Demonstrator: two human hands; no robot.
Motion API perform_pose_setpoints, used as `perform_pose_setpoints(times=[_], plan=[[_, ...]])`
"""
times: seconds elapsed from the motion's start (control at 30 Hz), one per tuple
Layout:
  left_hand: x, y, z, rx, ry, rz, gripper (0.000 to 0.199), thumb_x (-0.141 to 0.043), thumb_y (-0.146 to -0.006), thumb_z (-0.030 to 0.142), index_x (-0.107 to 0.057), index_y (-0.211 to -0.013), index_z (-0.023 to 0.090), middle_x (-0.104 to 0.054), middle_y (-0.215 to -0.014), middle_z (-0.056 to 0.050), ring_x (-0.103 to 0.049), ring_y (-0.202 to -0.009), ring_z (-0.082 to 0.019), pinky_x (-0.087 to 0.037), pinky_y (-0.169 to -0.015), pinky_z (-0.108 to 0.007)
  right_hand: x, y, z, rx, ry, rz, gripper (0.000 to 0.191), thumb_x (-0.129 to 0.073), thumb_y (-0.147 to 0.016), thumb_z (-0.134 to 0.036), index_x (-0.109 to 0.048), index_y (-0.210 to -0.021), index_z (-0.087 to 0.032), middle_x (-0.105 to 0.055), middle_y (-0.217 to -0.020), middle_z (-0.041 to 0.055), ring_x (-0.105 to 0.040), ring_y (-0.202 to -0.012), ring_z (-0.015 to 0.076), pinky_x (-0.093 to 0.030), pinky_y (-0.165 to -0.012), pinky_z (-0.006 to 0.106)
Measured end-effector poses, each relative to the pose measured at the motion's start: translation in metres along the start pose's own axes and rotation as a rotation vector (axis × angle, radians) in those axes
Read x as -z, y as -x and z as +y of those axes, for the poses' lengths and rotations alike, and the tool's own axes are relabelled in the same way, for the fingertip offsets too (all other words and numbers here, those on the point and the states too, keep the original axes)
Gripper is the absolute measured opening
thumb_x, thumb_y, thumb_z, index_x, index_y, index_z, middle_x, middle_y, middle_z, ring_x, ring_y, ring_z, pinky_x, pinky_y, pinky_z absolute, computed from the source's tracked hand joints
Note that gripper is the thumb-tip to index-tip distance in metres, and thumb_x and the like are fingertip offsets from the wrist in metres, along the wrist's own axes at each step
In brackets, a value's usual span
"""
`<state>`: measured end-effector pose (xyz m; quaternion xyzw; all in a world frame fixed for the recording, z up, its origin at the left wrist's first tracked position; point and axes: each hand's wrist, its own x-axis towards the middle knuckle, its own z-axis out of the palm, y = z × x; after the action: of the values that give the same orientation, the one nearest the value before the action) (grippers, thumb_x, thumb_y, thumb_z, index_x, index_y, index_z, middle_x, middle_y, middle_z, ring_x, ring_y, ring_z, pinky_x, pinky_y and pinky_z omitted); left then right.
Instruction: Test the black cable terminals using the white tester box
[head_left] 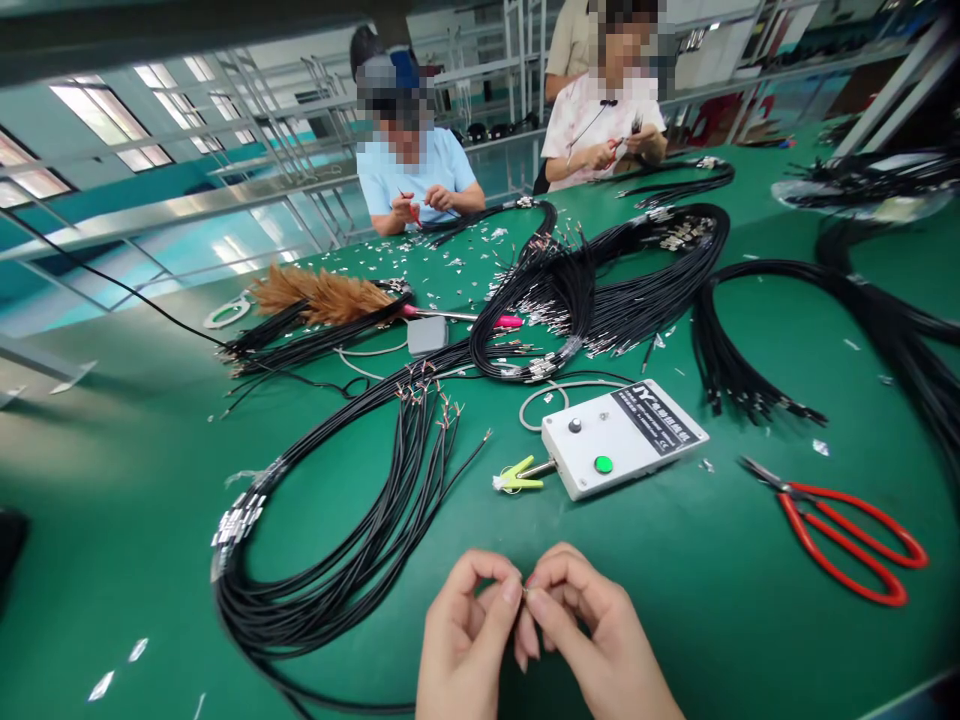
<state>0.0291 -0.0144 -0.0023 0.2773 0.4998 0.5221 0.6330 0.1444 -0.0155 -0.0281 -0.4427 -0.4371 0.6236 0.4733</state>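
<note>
Near centre of the green table (360, 662), the left hand (469, 630) and right hand (600, 630) narrow to pinches on a tiny piece (526, 591), its type unclear. Brace fingertips together; grip lightly. Cable bundle (259, 620) lies left, red-handled cutters (817, 543) right.

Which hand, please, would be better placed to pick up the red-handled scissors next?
Probably the right hand: the scissors lie on its side of the table, while the left hand would have to reach across it.
</note>
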Motion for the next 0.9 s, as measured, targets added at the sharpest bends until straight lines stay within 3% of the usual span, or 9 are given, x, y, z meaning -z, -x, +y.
perform_pose_setpoints(times=[0.2, 0.4, 0.57, 0.73, 0.8, 0.9], plan=[[0.002, 0.0, -0.001, -0.029, 0.012, -0.01, 0.033, -0.083, -0.07, 0.041, -0.062, -0.068, 0.015, -0.059, -0.069, 0.002, -0.053, -0.049, -0.008, -0.043, -0.047, -0.02, -0.002, -0.001, 0.004, 0.014, -0.047, 0.003, 0.032, -0.057, -0.09, -0.046, -0.052, -0.074, -0.018, -0.047, -0.071, -0.0036, -0.057, -0.053, 0.0108, -0.041, -0.053, 0.026], [0.008, 0.0, -0.001, 0.007, 0.016, -0.055, 0.031, -0.081, -0.073, 0.039, -0.062, -0.073, 0.015, -0.06, -0.067, 0.001, -0.057, -0.055, -0.011, -0.045, -0.052, -0.022, 0.003, 0.002, 0.005, 0.019, -0.026, -0.017, 0.029, -0.055, -0.092, -0.041, -0.053, -0.075, -0.019, -0.048, -0.074, -0.0023, -0.056, -0.057, 0.0116, -0.041, -0.055, 0.026], [0.015, -0.001, -0.001, 0.028, -0.107, -0.165, 0.032, -0.079, -0.075, 0.037, -0.07, -0.099, 0.019, -0.06, -0.084, -0.002, -0.058, -0.061, -0.011, -0.045, -0.055, -0.022, 0.005, 0.001, 0.004, 0.019, 0.046, 0.008, 0.023, -0.057, -0.09, -0.036, -0.057, -0.076, -0.019, -0.051, -0.079, -0.0002, -0.054, -0.061, 0.0118, -0.042, -0.056, 0.025], [0.01, -0.004, 0.0, -0.037, -0.142, -0.315, 0.022, -0.076, -0.078, 0.033, -0.074, -0.097, 0.022, -0.055, -0.094, -0.004, -0.062, -0.083, -0.018, -0.051, -0.078, -0.031, 0.006, 0.002, 0.003, 0.044, 0.132, 0.059, 0.022, -0.06, -0.086, -0.036, -0.059, -0.073, -0.018, -0.049, -0.072, -0.0009, -0.048, -0.061, 0.0126, -0.041, -0.055, 0.024], [0.009, -0.005, 0.001, -0.038, -0.159, -0.306, 0.018, -0.076, -0.078, 0.033, -0.073, -0.092, 0.021, -0.053, -0.09, -0.002, -0.061, -0.077, -0.016, -0.051, -0.067, -0.026, 0.006, 0.002, 0.005, 0.043, 0.142, 0.051, 0.023, -0.06, -0.087, -0.037, -0.059, -0.073, -0.018, -0.049, -0.071, -0.0012, -0.047, -0.06, 0.0124, -0.04, -0.054, 0.024], [0.01, -0.006, 0.0, -0.044, -0.172, -0.234, 0.017, -0.075, -0.079, 0.034, -0.07, -0.083, 0.018, -0.051, -0.087, 0.0, -0.053, -0.055, -0.006, -0.038, -0.046, -0.017, 0.004, 0.002, 0.01, 0.066, 0.146, 0.041, 0.025, -0.06, -0.088, -0.038, -0.059, -0.073, -0.018, -0.05, -0.072, -0.0011, -0.049, -0.057, 0.0114, -0.04, -0.052, 0.023]])
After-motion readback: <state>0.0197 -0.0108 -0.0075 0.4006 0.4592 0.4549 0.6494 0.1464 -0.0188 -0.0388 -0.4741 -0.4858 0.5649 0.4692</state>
